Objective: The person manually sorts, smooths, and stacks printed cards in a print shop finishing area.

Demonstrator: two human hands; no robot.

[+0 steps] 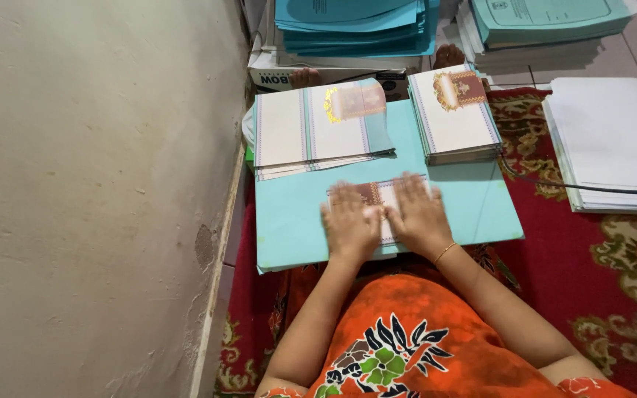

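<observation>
Hands lie flat, fingers spread: left hand (349, 221) and right hand (418, 214) press side by side on a small card (379, 193), long axis crosswise, atop a teal folder (296, 221).

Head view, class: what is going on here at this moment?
A person sits on a red carpet beside a wall. The left hand and right hand press flat on a small card lying on a teal folder. Two card stacks sit beyond it.
</observation>
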